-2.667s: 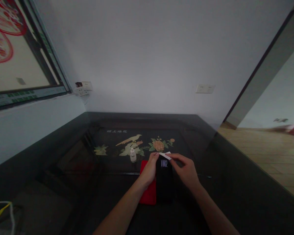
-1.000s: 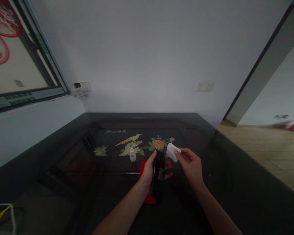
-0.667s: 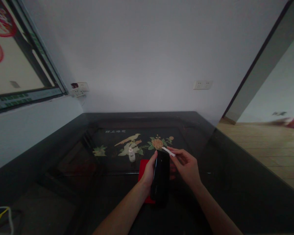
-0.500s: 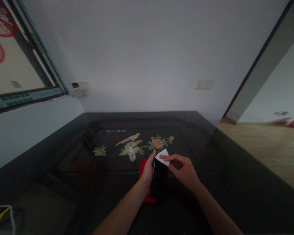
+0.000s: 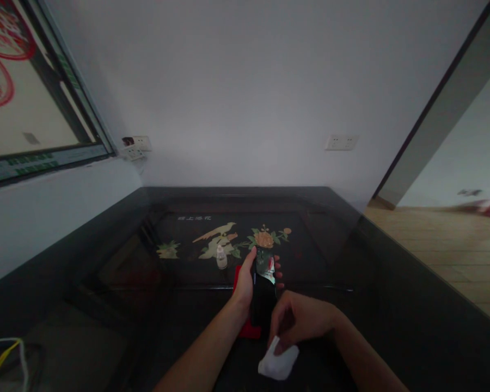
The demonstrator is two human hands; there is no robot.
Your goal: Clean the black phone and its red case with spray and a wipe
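My left hand (image 5: 244, 286) is wrapped round a glossy black phone (image 5: 263, 296), thumb along its left edge and fingertips showing past its right edge. The upper part of the phone's surface mirrors bright shapes. Below and to the right, my right hand (image 5: 308, 316) pinches a crumpled white tissue (image 5: 280, 363), apart from the phone's upper end. A flat red item (image 5: 251, 330) lies on the table under my left hand and the phone, mostly covered; its kind cannot be made out. A small clear bottle (image 5: 221, 257) with a pale cap stands just beyond my left hand.
The dark glossy table (image 5: 179, 326) carries a bird-and-flower picture (image 5: 216, 239) and meets the wall at the back. Wall sockets (image 5: 342, 142) are above it. White and yellow cables (image 5: 22, 359) lie at the lower left. A window (image 5: 36, 109) is on the left, wooden floor on the right.
My right hand has drawn the white tissue from the phone's top end down toward me and off it. The phone's upper surface is now uncovered. My left hand keeps its hold.
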